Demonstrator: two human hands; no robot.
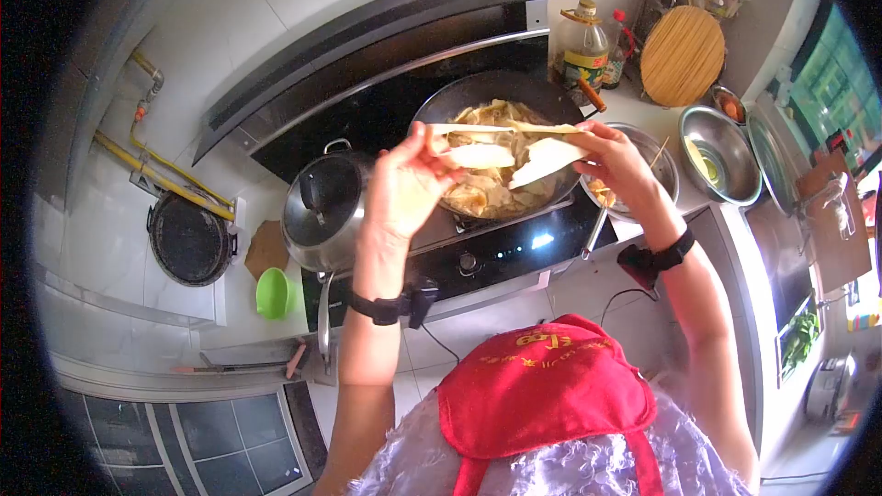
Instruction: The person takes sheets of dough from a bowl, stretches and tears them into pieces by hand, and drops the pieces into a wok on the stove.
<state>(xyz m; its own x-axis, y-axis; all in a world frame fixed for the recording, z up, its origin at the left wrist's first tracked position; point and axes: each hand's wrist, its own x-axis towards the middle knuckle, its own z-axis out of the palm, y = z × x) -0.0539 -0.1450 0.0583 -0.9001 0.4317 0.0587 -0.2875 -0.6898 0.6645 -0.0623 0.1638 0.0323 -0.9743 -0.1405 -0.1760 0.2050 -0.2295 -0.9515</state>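
Note:
My left hand (409, 186) and my right hand (617, 161) are raised over a dark wok (443, 103) on the stove. The fingers of my left hand pinch a pale, thin, flat food piece (480, 157), and those of my right hand grip another pale flat piece (548, 163). A narrow pale strip (537, 129) spans between the fingertips; whether it joins the two pieces I cannot tell. Below, the wok holds many similar pale pieces (496, 114) among brownish food. Its wooden handle (593, 95) points to the back right.
Left of the wok stands a lidded pot (317, 200) with a long handle. To the right are a metal bowl (669, 163) with a utensil across it and a steel basin (749, 186). Behind them stand an oil bottle (585, 41) and a round wooden board (682, 57). A green bowl (273, 294) sits at left.

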